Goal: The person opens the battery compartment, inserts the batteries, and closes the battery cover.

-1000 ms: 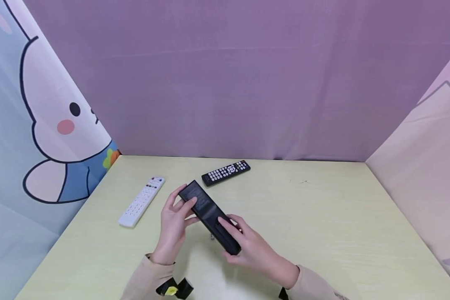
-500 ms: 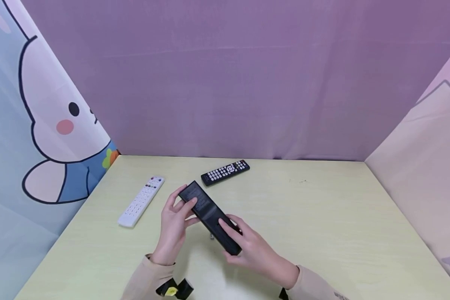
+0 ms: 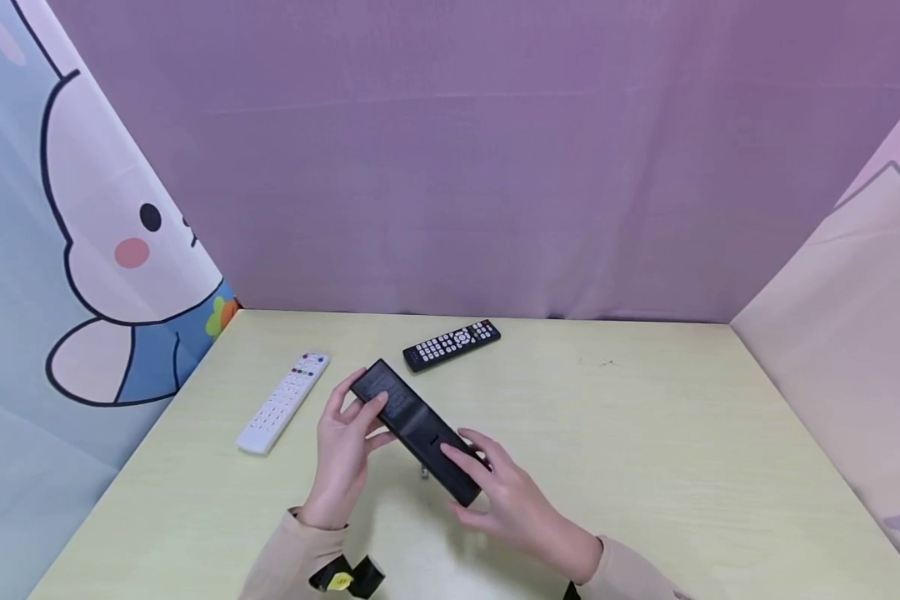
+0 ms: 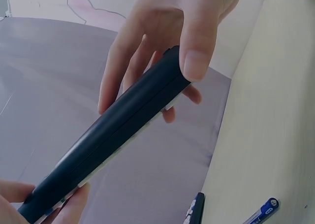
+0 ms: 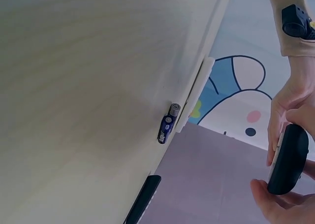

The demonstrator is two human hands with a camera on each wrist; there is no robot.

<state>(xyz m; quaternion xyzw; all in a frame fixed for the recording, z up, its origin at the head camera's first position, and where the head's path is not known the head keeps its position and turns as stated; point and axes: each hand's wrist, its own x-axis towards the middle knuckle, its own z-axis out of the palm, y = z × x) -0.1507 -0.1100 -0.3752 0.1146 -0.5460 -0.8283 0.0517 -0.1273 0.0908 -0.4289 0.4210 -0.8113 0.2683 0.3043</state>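
Between the two hands, raised above the table (image 3: 682,433), a black remote (image 3: 420,429) slants with its back up and one end nearer each hand. The left hand (image 3: 343,458) pinches the farther end, thumb laid over the back, seemingly to steady it; the right hand (image 3: 506,496) is clamped round the nearer end, one finger on the back beside a small notch (image 3: 434,439), probably because pressure takes effect there. Turned this way, the keypad faces down, away from the person. Below the hands, on the table, lie two blue batteries (image 5: 166,127), mostly hidden from the head view by the held remote; whether they touch I cannot tell. Left of the left hand lies a white remote (image 3: 282,404), and beyond both hands a second black remote (image 3: 452,345), each keys up and apart from the fingers, so neither seems to obstruct the grip
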